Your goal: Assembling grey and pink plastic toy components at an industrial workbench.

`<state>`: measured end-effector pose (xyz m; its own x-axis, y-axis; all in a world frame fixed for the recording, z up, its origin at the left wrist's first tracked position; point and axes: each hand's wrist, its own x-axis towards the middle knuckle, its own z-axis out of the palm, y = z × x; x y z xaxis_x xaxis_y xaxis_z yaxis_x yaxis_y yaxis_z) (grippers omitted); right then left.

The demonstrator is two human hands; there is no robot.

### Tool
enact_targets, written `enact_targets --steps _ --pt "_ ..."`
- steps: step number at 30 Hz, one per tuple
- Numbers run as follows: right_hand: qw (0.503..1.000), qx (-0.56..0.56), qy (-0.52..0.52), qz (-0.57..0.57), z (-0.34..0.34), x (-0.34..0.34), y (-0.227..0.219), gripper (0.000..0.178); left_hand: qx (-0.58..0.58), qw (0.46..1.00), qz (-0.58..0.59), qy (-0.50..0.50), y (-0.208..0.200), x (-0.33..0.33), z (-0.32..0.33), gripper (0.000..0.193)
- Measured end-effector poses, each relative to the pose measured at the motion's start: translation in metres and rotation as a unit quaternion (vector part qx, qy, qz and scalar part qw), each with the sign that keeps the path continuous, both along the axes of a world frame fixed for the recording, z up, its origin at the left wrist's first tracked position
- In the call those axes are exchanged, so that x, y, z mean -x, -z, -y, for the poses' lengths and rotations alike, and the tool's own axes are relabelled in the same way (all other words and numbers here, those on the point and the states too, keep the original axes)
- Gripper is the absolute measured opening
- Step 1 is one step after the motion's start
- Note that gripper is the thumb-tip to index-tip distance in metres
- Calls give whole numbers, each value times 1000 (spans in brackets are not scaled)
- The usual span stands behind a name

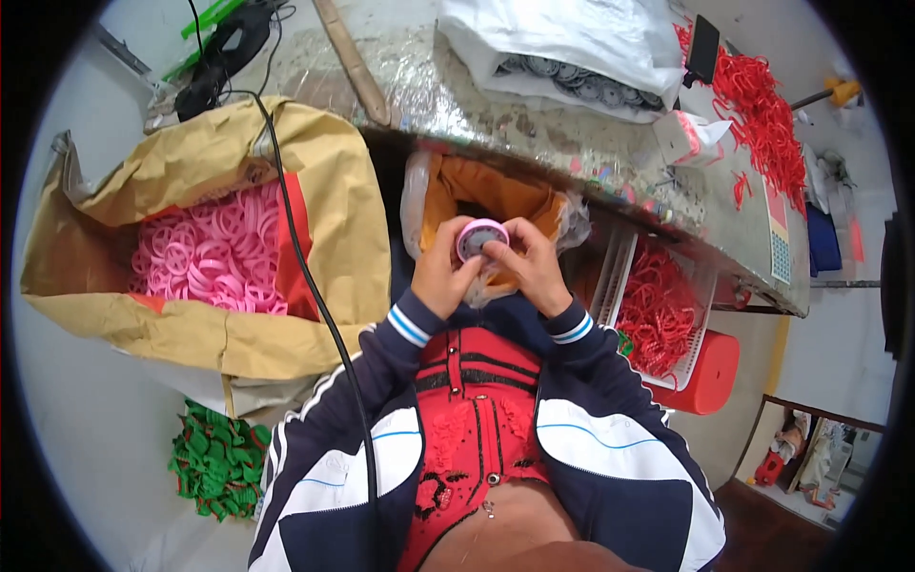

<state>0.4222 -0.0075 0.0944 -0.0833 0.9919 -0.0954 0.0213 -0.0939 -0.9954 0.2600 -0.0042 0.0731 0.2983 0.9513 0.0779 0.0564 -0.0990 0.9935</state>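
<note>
Pink ring (483,225) with grey insert (474,241), over orange-lined bag (440,179). Left hand (439,272) pinching ring's left side; right hand (536,272) pinching right, thumb on insert. Left of bag: brown sack (335,195). Right of bag: white basket (621,275), red strips (658,315).

There is one left hand (441,270), one right hand (537,274), one held pink ring (482,224), one phone (703,50), one tissue box (681,143) and one wooden stick (351,62); the bagged rings (224,253) are too many to count.

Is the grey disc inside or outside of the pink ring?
Inside: the pink ring encircles the grey disc. Whether it is fully seated, I cannot tell.
</note>
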Motion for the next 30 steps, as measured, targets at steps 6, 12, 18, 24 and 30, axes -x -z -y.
enact_targets --steps 6,12,18,24,30 --pt "953 -20 -207 219 -62 -46 -23 20 86 963 -26 252 -80 71 2 55" --pt "852 -283 257 358 -181 -133 -14 25 50 985 -35 -162 -71 235 -10 25" --pt "773 -216 280 527 -259 -174 19 48 161 951 260 -39 179 338 -20 36" --pt "822 -163 235 493 -257 -166 23 53 167 922 -301 -179 212 347 -24 47" --pt "861 -137 312 377 -212 -168 29 50 98 768 -611 -168 80 280 -18 43"
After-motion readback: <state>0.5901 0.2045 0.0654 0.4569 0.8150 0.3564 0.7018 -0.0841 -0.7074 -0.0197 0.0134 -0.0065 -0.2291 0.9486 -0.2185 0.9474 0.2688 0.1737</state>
